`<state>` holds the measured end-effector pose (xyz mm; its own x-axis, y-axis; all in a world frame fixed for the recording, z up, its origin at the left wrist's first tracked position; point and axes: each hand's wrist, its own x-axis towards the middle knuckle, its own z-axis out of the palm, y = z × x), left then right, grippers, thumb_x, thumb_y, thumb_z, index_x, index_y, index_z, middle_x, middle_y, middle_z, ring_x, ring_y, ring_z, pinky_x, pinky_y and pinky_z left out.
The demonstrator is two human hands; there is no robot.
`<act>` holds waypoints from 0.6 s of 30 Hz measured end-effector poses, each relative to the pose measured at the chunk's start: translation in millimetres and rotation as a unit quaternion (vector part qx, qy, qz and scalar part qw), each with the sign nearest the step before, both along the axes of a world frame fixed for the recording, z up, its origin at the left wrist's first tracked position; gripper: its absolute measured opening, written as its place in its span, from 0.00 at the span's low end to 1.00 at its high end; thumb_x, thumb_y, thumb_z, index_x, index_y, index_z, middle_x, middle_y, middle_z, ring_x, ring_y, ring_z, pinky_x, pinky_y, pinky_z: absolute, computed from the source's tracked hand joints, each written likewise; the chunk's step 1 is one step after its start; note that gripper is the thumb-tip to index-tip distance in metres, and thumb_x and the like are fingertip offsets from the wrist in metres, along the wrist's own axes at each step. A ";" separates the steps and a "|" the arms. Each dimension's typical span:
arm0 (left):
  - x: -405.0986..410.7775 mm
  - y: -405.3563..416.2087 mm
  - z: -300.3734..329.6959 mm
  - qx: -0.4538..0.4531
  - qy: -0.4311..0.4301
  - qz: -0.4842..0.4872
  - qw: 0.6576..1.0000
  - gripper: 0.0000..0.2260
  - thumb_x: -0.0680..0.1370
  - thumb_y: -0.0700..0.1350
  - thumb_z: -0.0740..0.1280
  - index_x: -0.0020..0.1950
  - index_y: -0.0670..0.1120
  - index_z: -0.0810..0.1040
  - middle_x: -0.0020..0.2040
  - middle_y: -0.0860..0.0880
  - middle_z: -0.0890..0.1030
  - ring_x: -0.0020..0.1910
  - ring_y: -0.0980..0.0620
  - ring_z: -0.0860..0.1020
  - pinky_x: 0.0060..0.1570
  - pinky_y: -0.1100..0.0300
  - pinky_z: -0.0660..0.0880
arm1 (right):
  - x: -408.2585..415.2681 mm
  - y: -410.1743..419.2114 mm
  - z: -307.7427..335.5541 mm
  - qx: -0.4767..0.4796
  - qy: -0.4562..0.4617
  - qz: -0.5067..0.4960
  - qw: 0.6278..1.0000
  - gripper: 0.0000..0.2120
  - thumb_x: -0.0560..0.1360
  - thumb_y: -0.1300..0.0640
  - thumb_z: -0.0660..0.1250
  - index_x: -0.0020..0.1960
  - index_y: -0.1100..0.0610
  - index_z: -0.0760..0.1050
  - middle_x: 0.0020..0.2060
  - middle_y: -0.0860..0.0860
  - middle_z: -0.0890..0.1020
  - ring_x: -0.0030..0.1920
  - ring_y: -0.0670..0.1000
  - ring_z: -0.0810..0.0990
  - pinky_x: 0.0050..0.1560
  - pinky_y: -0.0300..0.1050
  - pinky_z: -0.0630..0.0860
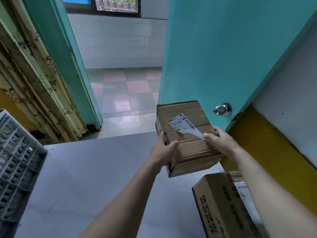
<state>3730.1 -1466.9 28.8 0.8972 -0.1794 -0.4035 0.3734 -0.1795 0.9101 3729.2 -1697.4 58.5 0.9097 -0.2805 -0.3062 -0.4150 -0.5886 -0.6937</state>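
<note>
A brown cardboard box (188,145) is held up above the grey table (96,177), near the table's far right corner. My left hand (163,150) grips its left edge, thumb on top. On the box's top face is a white shipping label (182,124), its lower part torn and partly peeled. My right hand (219,141) holds the box's right side and its thumb and fingers pinch the loose end of the label.
A second, printed cardboard box (223,203) lies on the table at the lower right. A grey plastic crate (15,169) stands at the left edge. A teal door (223,57) with a metal knob (223,109) stands open ahead; a curtain (30,83) hangs left.
</note>
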 end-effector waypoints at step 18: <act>32.7 -106.8 -67.2 0.025 0.116 -0.036 0.992 0.25 0.83 0.62 0.59 0.79 0.60 0.58 0.73 0.51 0.71 0.62 0.46 0.74 0.55 0.41 0.80 | 43.0 -109.2 -73.2 0.028 0.142 0.013 0.989 0.31 0.82 0.47 0.65 0.82 0.51 0.58 0.79 0.54 0.65 0.77 0.58 0.65 0.73 0.56 0.64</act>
